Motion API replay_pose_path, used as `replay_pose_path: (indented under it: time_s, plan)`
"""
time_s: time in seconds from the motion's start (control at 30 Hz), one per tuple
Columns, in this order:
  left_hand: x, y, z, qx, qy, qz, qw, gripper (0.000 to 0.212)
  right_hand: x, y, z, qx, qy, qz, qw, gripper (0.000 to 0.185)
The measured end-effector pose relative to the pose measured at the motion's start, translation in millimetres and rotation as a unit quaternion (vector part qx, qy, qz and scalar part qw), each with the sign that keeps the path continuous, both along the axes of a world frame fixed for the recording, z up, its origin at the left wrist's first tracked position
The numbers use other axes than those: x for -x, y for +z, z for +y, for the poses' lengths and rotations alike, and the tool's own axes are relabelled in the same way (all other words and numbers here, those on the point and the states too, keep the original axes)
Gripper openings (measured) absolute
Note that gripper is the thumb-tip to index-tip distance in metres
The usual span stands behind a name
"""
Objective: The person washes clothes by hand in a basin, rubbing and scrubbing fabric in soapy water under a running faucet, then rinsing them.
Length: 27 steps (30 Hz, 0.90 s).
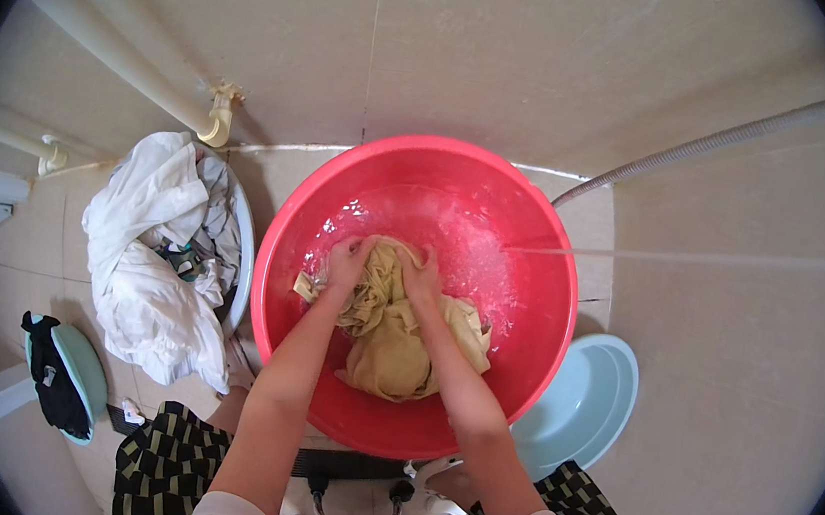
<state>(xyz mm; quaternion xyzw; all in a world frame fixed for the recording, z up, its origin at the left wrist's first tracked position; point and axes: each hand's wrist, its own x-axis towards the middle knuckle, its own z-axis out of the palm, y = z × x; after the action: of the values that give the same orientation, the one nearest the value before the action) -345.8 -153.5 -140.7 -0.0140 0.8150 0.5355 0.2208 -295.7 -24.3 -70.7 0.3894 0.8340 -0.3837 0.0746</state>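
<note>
A bunched, wet khaki garment [396, 339] lies in the large red plastic basin [400, 446], in shallow, rippling water. My left hand [348, 262] grips its far end from the left. Opposite, my right hand [422, 277] clasps the same end, thumb over a fold. Toward me the cloth bulges into a rounded lump, and a paler part of it spreads to the right. A thin stream of water [654, 256] enters from the right and churns the surface beyond my right hand. The cloth hides some of my fingertips.
A grey-blue basin [246, 255] heaped with white clothes [147, 267] stands left. Farther left, black cloth [53, 378] hangs over a mint-green basin [88, 370]. A pale blue basin [583, 396] sits right. A corrugated hose [711, 142] runs along the wall, with pipes [123, 65] at upper left.
</note>
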Motion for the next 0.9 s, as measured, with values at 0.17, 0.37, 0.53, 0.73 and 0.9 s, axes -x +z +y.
replay_pose_path:
  time_s: [0.17,0.37,0.53,0.73,0.9]
  plan:
    - [-3,-16,-25,-0.482,0.25,-0.296,0.786,0.042,-14,69,-85,0.069,0.026,0.186,0.98,0.039]
    - [-36,18,-29,-0.546,0.18,-0.337,0.746,0.041,-23,78,-103,-0.048,0.169,0.424,0.888,0.034]
    - [-39,87,-9,-0.4,0.166,-0.349,0.831,0.042,-11,15,-9,-0.168,0.174,0.258,0.935,0.029]
    - [-21,154,-34,-0.417,0.167,-0.395,0.801,0.068,-35,15,23,-0.064,0.233,0.04,0.97,0.064]
    - [-15,168,-55,-0.462,0.186,-0.356,0.791,0.059,-76,47,6,0.042,0.289,0.009,0.956,0.083]
